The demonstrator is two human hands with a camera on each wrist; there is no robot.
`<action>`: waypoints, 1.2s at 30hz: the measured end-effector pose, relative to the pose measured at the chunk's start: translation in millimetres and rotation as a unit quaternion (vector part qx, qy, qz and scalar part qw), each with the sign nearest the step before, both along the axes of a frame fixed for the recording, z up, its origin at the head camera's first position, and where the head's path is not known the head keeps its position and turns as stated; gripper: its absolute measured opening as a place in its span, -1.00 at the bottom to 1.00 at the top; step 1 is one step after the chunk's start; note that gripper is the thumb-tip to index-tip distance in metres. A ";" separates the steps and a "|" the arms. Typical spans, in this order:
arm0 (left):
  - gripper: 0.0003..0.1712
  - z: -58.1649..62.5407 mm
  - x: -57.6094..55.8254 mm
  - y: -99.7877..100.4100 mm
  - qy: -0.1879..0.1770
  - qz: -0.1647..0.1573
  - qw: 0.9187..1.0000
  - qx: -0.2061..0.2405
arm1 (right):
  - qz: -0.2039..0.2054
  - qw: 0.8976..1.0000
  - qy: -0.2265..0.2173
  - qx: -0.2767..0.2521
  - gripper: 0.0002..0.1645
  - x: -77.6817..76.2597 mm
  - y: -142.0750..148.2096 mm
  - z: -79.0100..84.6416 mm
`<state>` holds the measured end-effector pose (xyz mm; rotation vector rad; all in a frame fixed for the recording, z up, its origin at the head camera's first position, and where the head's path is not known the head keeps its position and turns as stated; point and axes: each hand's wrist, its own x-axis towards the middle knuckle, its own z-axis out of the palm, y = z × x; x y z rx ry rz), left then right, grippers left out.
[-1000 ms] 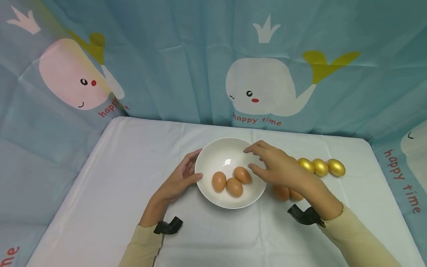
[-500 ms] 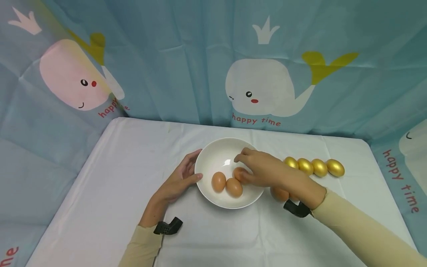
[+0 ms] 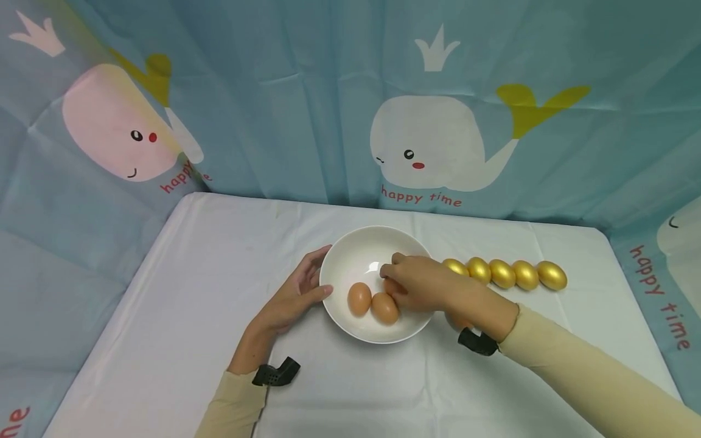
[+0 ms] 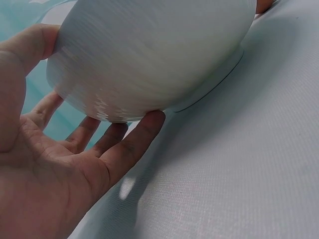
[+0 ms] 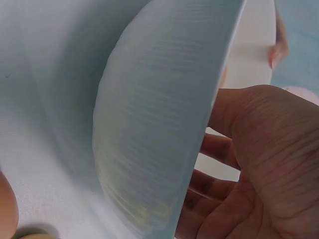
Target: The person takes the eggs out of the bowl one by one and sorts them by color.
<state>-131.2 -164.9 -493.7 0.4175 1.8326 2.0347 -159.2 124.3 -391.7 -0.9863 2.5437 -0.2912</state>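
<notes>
A white bowl stands on the table with brown eggs inside. My left hand holds its left side, thumb at the rim; in the left wrist view the fingers support the outer wall from below. Reaching over the right rim, my right hand has its fingers curled round a brown egg, mostly covered by the hand. Two more brown eggs, one at left and one in front, lie on the bowl's bottom. In the right wrist view, the bowl wall hides my right fingertips.
Several gold eggs form a row on the white tablecloth, right of the bowl. Under the right forearm a brown egg shows partly; the right wrist view has a brown egg at its edge. A blue whale-print curtain hangs behind.
My right hand has moved down and left into the bowl, and its fingers have closed round the right-hand brown egg. The left hand and the bowl have stayed in place.
</notes>
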 end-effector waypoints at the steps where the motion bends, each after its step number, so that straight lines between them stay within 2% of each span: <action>1: -0.08 -0.1 0.0 0.0 0.000 0.000 1.000 0.000 | 0.000 1.000 -0.003 0.001 -0.73 0.0 -0.6 -0.4; 10: -0.08 1.4 0.3 -0.2 -0.004 0.002 1.000 0.000 | -0.012 1.000 -0.017 0.008 -0.83 0.9 -5.3 -0.7; 16: -0.08 2.2 0.7 0.2 0.000 0.003 1.000 0.002 | -0.003 1.000 -0.018 -0.003 -0.86 3.9 -7.3 -0.2; 23: -0.07 0.0 0.6 1.2 0.002 0.002 1.000 0.006 | 0.023 1.000 -0.007 0.003 -0.80 6.0 -4.3 2.4; 30: -0.08 0.1 0.8 0.6 0.007 0.000 1.000 0.010 | 0.017 1.000 0.007 -0.013 -0.69 6.9 4.4 6.4; 36: -0.08 -0.4 0.2 -0.4 0.004 -0.003 1.000 0.005 | -0.002 0.999 0.010 -0.050 -0.67 11.2 13.6 9.3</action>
